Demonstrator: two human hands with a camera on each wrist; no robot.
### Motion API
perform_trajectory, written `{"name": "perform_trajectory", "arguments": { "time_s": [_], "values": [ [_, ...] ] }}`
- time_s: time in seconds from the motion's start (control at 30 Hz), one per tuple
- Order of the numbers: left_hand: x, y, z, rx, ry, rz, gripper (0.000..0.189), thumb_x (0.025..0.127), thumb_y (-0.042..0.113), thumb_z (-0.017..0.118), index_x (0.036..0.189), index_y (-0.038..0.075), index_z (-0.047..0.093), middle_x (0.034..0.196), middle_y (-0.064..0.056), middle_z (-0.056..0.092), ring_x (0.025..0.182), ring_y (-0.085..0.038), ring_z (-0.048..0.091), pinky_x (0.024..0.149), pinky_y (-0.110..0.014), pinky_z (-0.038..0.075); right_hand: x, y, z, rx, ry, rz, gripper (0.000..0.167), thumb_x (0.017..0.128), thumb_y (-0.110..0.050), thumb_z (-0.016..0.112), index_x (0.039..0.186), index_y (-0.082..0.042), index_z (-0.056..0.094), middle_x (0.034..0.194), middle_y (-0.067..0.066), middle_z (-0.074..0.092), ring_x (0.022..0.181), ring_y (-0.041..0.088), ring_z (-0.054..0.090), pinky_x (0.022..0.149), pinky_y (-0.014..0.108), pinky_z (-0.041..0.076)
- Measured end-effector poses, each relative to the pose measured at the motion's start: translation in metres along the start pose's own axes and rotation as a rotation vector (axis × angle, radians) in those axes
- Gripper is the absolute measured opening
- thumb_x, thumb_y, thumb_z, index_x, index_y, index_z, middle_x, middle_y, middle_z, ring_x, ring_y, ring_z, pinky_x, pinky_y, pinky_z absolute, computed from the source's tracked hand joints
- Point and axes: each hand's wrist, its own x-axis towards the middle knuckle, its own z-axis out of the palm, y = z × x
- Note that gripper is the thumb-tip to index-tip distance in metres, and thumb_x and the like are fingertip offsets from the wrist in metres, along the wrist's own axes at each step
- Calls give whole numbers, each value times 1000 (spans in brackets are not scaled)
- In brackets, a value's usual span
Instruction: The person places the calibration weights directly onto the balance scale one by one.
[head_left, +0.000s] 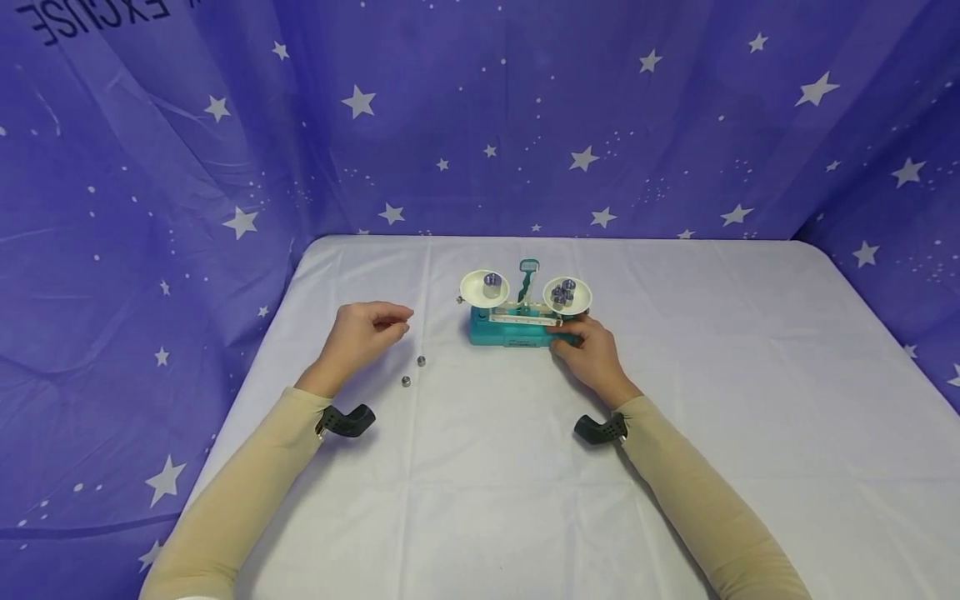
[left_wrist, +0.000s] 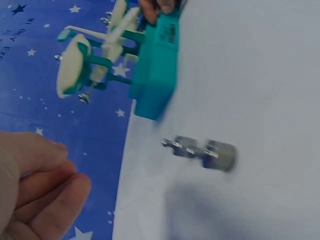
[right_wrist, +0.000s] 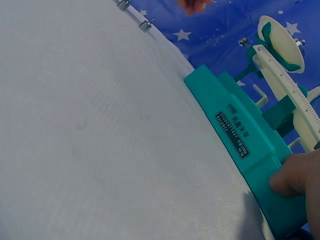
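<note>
A teal tray balance (head_left: 510,334) with two cream pans stands on the table. Its left pan (head_left: 470,288) bears a metal weight (head_left: 491,287); several smaller weights (head_left: 562,293) crowd together on the right pan (head_left: 582,300). My right hand (head_left: 592,354) grips the right end of the base, the thumb (right_wrist: 290,177) on its front face and most of its fingers hidden. Left of the balance my left hand (head_left: 358,340) hovers with loosely bent fingers; nothing shows between thumb and fingertips. Two small metal weights (left_wrist: 220,156) (right_wrist: 145,25) lie on the cloth near it.
A white cloth (head_left: 495,475) covers the table. Blue curtains with white stars (head_left: 525,125) hang behind it and along both sides. Black wrist cameras (head_left: 348,421) sit on both sleeved forearms.
</note>
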Motion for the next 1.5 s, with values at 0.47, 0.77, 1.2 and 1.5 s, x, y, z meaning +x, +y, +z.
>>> {"name": "perform_trajectory", "arguments": {
  "time_s": [0.47,0.77,1.2,1.5],
  "values": [
    [-9,-14,14,121,-299,70,20,85,1,72,103,1,80,90,-9,80,78,-16,71,72,-28,55,0,2,0,9,-1,3,25,86,-6,71,110,-2,78,130,22,67,114,35,59,81,33,45],
    [-8,-15,20,117,-342,54,20,82,5,77,101,4,81,91,-6,81,80,-12,71,73,-26,56,-1,-2,0,16,-4,6,24,87,-5,71,110,-2,78,136,22,65,123,38,59,83,35,47],
    [-12,-21,28,88,-286,32,16,83,7,80,99,5,81,97,-11,80,83,-18,72,74,-30,57,-1,-2,0,12,13,-11,23,86,-4,71,108,-3,79,131,22,67,105,33,58,79,34,43],
    [-13,-25,31,60,-226,7,15,86,10,78,100,5,81,93,-8,80,80,-15,71,74,-29,56,-1,-1,0,15,20,-17,23,85,-3,71,106,-3,79,125,20,70,97,29,55,75,30,42]
  ]
}}
